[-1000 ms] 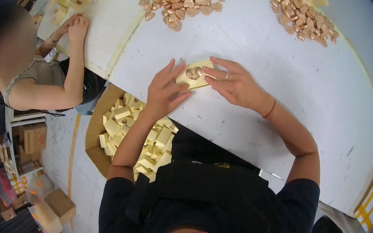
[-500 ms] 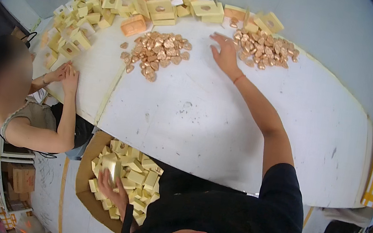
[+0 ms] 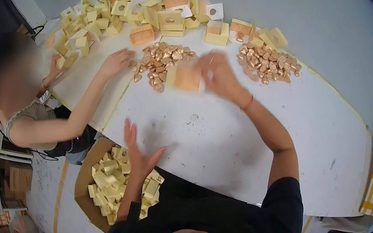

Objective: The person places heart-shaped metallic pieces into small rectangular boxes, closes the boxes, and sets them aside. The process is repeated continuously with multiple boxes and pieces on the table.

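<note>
My right hand [image 3: 222, 76] is stretched over the white table [image 3: 240, 137] and grips a small yellow box with an orange inside [image 3: 186, 78], blurred by motion. The box is right beside a heap of copper-coloured foil hearts [image 3: 163, 57]. My left hand [image 3: 138, 150] hovers at the table's near edge with fingers spread and nothing in it, just above a brown carton [image 3: 86, 171] filled with flat yellow boxes [image 3: 106, 186].
A second heap of foil hearts [image 3: 269, 63] lies at the back right. Many yellow boxes [image 3: 162, 14] are stacked along the far edge and to the left. A seated co-worker's hand [image 3: 117, 60] reaches to the middle heap's left side.
My left hand has come up empty out of the carton to the table's edge. My right hand has pulled back from the far heap with a small box in it.
</note>
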Tool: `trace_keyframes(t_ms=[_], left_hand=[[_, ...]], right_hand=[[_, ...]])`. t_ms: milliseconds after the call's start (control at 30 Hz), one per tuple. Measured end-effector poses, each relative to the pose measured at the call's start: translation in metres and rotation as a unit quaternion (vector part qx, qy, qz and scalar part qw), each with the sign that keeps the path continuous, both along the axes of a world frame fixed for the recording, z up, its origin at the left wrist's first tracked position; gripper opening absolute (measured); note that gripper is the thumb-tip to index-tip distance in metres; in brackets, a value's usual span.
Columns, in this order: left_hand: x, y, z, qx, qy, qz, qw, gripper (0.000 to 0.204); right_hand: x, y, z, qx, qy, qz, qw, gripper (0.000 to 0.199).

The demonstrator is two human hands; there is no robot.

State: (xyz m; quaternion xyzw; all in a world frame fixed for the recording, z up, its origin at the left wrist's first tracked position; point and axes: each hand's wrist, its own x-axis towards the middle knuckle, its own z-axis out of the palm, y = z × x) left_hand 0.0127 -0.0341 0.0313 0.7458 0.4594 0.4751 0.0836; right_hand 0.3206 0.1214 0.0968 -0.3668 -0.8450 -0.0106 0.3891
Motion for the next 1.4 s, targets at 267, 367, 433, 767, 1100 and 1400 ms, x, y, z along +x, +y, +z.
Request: trace_keyframes(t_ms=[267, 367, 433, 767, 1100, 1400], left_hand=[[0.035, 0.023, -0.031, -0.226, -0.110, -0.037, 0.967, 0.105], [0.027, 0.020, -0.046, -0.238, -0.149, -0.057, 0.958, 0.105], [0.027, 0.017, -0.034, -0.271, -0.253, -0.074, 0.926, 0.106], [0.018, 0.014, -0.040, -0.215, -0.048, -0.010, 0.975, 0.118], [0.020, 0.012, -0.029, -0.173, -0.083, -0.005, 0.981, 0.104], [0.018, 0.012, -0.028, -0.184, -0.079, -0.015, 0.980, 0.100]], right_hand=[[-0.029, 0.006, -0.038, -0.211, 0.161, 0.023, 0.964, 0.013], [-0.015, 0.058, -0.093, -0.077, -0.006, -0.061, 0.995, 0.028], [-0.010, 0.072, -0.107, -0.049, -0.058, -0.087, 0.993, 0.029], [-0.098, -0.116, -0.051, -0.317, 0.262, 0.053, 0.910, 0.017], [-0.119, -0.103, -0.064, -0.211, 0.039, 0.053, 0.975, 0.024], [-0.116, -0.110, -0.052, -0.197, -0.012, 0.118, 0.973, 0.031]])
